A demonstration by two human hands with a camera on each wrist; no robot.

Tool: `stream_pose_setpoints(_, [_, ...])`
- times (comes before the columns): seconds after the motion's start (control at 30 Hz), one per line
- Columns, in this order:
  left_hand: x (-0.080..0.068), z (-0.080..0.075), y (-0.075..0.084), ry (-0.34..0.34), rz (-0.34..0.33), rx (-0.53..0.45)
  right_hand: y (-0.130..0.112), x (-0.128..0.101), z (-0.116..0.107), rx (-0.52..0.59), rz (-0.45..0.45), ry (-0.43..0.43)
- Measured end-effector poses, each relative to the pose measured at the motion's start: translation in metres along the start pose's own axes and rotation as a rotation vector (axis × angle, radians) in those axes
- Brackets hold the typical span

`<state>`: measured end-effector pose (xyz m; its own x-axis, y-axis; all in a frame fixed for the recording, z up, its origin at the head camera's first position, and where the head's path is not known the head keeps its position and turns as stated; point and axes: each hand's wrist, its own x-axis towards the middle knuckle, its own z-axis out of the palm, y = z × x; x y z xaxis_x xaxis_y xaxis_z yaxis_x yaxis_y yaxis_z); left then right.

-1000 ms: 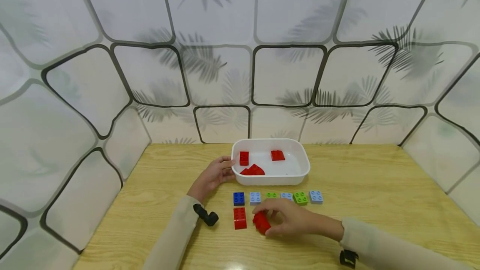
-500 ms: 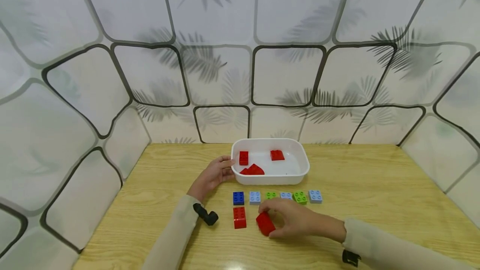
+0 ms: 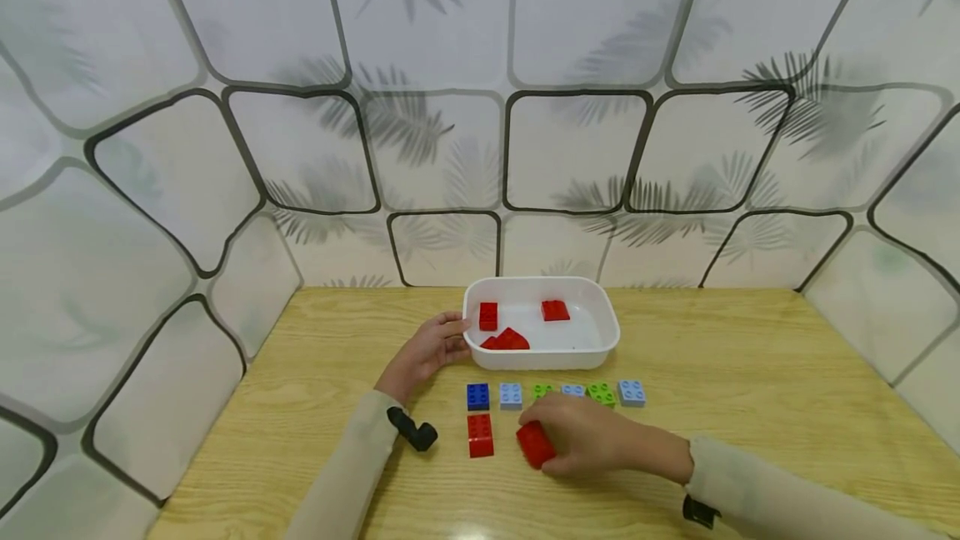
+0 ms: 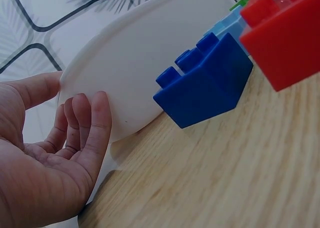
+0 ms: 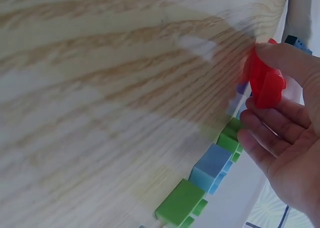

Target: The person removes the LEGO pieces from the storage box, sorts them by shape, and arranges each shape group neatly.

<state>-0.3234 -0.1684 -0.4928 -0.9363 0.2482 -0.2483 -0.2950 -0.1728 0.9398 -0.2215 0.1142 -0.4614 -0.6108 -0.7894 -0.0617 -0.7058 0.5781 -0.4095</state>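
My left hand grips the left end of a white tray, fingertips at its rim and outer wall. My right hand pinches a red curved-top toy building brick between thumb and fingertips, low over the table; the right wrist view shows this red brick against the thumb, its far side partly hidden by the hand. A second red curved-top brick lies to the left of it. Close by my left hand in its wrist view are a dark blue brick and a red brick.
Behind my right hand runs a row of bricks: dark blue, light blue, green and light blue at the right end. Several red bricks, one at the back, lie in the tray. A patterned curtain borders the table.
My right hand has shifted slightly right with the red brick and turned it, so a smooth curved face now shows upward. My left hand and the tray have stayed put.
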Motion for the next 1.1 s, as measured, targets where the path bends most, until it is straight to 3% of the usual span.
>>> stream_pose_setpoints(0.4, [-0.001,-0.001,0.002,-0.002,-0.007,-0.007,-0.005,0.012,0.012,-0.071,-0.026,0.140])
stream_pose_setpoints(1.1, [0.003,0.000,0.001,0.010,-0.019,-0.007,-0.007,0.019,0.026,-0.298,-0.088,0.250])
